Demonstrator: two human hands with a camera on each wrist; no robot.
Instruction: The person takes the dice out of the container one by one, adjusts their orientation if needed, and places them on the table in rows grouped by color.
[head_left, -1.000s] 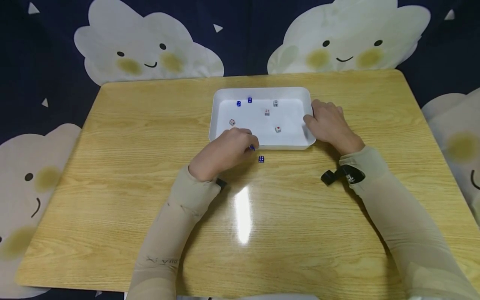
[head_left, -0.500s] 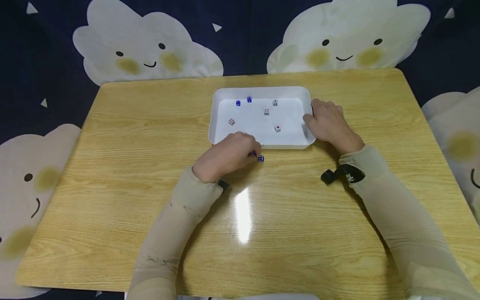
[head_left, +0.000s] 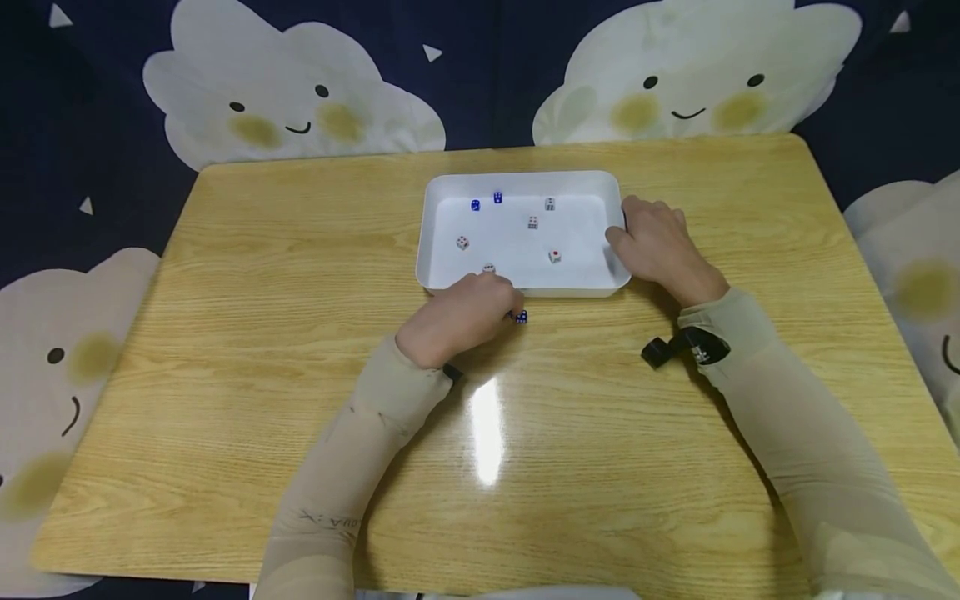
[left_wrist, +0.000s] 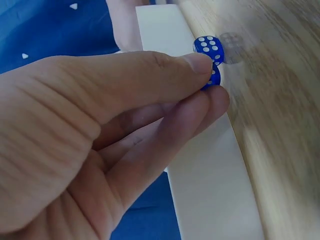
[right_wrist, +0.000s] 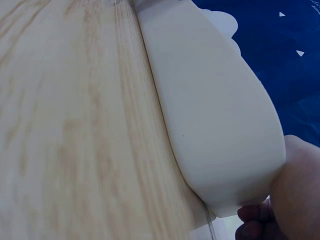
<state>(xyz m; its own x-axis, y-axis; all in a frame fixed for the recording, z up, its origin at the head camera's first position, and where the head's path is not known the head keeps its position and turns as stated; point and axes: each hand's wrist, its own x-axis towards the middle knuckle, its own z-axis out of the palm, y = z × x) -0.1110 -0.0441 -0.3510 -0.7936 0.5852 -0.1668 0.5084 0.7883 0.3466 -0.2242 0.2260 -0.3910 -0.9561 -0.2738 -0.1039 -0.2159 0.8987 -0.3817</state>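
Note:
My left hand [head_left: 468, 312] is just in front of the white tray [head_left: 577, 292], pinching a blue die [left_wrist: 214, 77] between thumb and fingertips. Right beside it sits another blue die [left_wrist: 208, 48] with white pips, on the table against the tray's front side. In the head view this table die [head_left: 522, 317] shows at the left fingertips; the held one is mostly hidden. Whether the two dice touch I cannot tell. My right hand [head_left: 660, 250] grips the tray's right wall, thumb over the rim; the right wrist view shows its curled fingers [right_wrist: 257, 220] at the tray's corner.
Inside the tray lie two blue dice [head_left: 476, 205] at the back left and several white dice, one [head_left: 555, 256] near the front right and one [head_left: 489, 267] partly behind the left hand. The wooden table [head_left: 247, 333] extends around; a cloud-patterned cloth [head_left: 495, 75] hangs behind.
My left hand has moved right and toward me, bringing its pinched blue die beside the table die. A white die in the tray has come into view behind it. The right hand stays put.

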